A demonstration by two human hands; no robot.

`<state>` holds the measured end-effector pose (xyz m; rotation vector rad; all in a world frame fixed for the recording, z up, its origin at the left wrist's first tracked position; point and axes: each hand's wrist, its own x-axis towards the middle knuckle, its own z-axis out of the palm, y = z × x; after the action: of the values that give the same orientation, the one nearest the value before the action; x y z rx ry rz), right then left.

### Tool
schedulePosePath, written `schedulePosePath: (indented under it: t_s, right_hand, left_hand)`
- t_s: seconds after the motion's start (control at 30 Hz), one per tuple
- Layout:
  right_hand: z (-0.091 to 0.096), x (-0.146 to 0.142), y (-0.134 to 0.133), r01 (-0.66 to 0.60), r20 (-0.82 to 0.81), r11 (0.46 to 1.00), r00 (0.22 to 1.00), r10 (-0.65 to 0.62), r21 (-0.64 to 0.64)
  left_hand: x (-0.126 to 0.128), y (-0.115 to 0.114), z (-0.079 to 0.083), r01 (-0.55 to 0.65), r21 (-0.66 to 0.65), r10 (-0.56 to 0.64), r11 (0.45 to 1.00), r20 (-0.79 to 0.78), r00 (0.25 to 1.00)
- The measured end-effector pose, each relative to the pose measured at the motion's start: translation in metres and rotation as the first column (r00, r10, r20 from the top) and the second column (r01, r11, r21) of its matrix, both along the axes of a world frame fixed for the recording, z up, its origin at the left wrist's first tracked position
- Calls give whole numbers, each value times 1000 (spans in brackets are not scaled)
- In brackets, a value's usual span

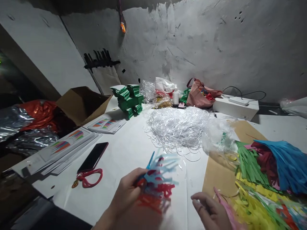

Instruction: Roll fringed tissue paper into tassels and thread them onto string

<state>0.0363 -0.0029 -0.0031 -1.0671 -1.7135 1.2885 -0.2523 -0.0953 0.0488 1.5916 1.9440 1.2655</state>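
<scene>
My left hand [126, 191] is closed round a small bunch of blue and red fringed paper strips [158, 182], held just above the white table [124, 150]. My right hand [208, 210] hovers low at the front edge with its fingers curled; a pink paper strip [226, 209] runs beside them, and whether they grip it is unclear. To the right lies a heap of fringed paper [268, 179] in green, yellow, blue and dark red.
A tangle of white plastic strands [177, 126] lies mid-table. A black phone [93, 156] with a red lanyard [90, 177] lies at left beside printed cards [64, 145]. Green boxes [128, 97], a bottle [176, 95], bags and a cardboard box [81, 103] stand behind.
</scene>
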Motion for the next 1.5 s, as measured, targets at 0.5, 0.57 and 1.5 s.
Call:
schedulePosePath:
  t_s: [0.5,0.57,1.5]
  right_hand:
    - [48,-24,10,-43,-345,963,937,-54,-267]
    - [44,-18,14,20,-351,962,929,-119,-273]
    - [41,18,-3,-112,-292,947,956,21,-300]
  left_hand:
    - [44,3,-11,320,64,-309,945,-142,941]
    - [29,5,-13,258,21,-252,966,-143,957]
    - [168,20,-23,282,-102,34,954,971,237]
